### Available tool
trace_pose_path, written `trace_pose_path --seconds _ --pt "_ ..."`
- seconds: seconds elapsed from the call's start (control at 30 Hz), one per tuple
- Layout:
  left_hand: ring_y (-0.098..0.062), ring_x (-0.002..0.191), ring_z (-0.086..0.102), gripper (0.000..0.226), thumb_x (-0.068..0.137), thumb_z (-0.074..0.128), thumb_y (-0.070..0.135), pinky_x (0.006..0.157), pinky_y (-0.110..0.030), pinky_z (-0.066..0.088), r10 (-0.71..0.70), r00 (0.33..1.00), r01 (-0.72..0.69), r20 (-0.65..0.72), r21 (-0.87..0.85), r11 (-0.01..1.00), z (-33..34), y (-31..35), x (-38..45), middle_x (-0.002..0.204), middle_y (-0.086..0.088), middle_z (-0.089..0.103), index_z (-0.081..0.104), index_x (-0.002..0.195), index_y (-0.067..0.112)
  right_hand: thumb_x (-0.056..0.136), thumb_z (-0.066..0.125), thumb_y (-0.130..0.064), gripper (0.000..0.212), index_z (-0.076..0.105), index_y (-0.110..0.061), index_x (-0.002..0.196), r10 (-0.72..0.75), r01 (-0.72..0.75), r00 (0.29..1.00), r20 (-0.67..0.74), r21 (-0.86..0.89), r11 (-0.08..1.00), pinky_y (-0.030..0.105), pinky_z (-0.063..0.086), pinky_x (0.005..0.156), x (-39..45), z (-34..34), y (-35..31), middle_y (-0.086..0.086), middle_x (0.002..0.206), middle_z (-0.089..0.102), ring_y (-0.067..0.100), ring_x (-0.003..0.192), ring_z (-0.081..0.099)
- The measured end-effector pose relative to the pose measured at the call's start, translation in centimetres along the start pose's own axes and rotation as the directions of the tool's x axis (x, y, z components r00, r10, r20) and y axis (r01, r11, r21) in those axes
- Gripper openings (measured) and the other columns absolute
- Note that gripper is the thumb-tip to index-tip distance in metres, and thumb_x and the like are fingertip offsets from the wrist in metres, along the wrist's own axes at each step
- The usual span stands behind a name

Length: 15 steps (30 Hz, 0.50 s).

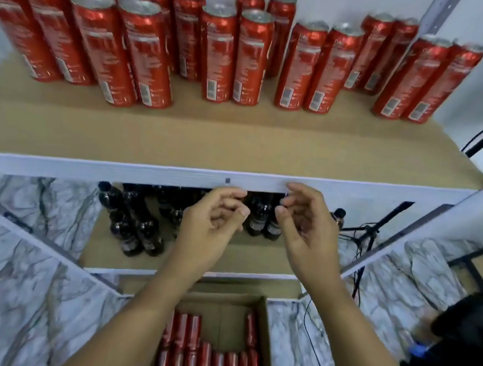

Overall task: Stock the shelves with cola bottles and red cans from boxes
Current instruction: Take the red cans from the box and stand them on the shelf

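Both hands — left hand (212, 221), right hand (304, 228) — raised, fingers loosely curled, empty.

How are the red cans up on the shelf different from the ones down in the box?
The shelf cans stand upright in paired rows with silver tops showing; the box cans look laid down, packed side by side. The shelf cans sit on the top shelf; the others lie in the cardboard box below. Both are the same slim red cans.
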<state>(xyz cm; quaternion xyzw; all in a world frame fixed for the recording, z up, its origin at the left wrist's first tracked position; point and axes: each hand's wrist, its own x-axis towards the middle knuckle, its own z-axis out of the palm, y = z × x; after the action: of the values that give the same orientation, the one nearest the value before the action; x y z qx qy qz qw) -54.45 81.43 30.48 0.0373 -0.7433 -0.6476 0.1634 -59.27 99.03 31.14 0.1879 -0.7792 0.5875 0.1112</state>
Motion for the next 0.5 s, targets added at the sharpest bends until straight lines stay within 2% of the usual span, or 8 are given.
trace_pose_path --seconds 0.1,0.2,0.3,0.4,0.5 --pt "-0.015 0.087 0.071 0.02 0.096 0.071 0.012 0.079 -0.025 0.056 -0.118 0.993 0.117 0.024 0.062 0.991 1.4 -8.1 -2.3 0.091 0.004 0.075 0.068 0.114 0.021 0.095 0.067 -0.006 0.032 0.059 -0.017 0.125 0.134 -0.133 0.991 0.017 -0.058 0.989 0.024 0.053 0.077 -4.2 0.9 6.7 -0.003 0.097 0.065 0.012 0.087 0.064" --pt "-0.009 0.086 0.07 0.019 0.094 0.072 0.007 0.081 -0.022 0.053 -0.235 0.971 0.227 0.032 0.166 0.96 2.7 -18.3 -4.7 0.085 0.008 0.072 0.069 0.111 0.014 0.094 0.065 -0.002 0.03 0.059 -0.017 0.12 0.296 -0.29 0.954 0.041 -0.113 0.95 0.021 0.05 0.074 -8.8 3.0 15.0 -0.002 0.092 0.064 0.003 0.081 0.06" --pt "-0.017 0.091 0.067 0.022 0.094 0.069 0.004 0.086 -0.029 0.056 -0.378 0.925 0.353 0.04 0.282 0.892 3.6 -29.1 -7.4 0.097 -0.002 0.07 0.068 0.117 0.006 0.088 0.062 0.008 0.033 0.062 -0.009 0.117 0.426 -0.41 0.903 0.05 -0.188 0.892 0.03 0.054 0.073 -14.1 5.8 24.5 0.01 0.087 0.067 0.014 0.076 0.063" --pt "-0.017 0.098 0.06 0.028 0.097 0.062 -0.002 0.074 -0.007 0.047 -0.536 0.838 0.464 0.097 0.388 0.796 4.0 -39.8 -10.9 0.107 -0.003 0.064 0.063 0.125 -0.001 0.085 0.065 0.002 0.031 0.065 -0.012 0.112 0.525 -0.483 0.847 0.076 -0.302 0.822 0.041 0.056 0.076 -20.0 8.6 34.8 0.009 0.084 0.07 0.026 0.078 0.068" --pt "-0.02 0.103 0.063 0.035 0.094 0.063 -0.007 0.066 -0.007 0.042 -0.654 0.751 0.533 0.096 0.496 0.685 4.0 -50.1 -15.5 0.11 -0.007 0.065 0.063 0.128 -0.002 0.083 0.072 -0.005 0.034 0.066 -0.018 0.113 0.652 -0.56 0.748 0.126 -0.409 0.721 0.043 0.056 0.082 -26.2 10.9 43.8 0.006 0.09 0.073 0.025 0.084 0.069"
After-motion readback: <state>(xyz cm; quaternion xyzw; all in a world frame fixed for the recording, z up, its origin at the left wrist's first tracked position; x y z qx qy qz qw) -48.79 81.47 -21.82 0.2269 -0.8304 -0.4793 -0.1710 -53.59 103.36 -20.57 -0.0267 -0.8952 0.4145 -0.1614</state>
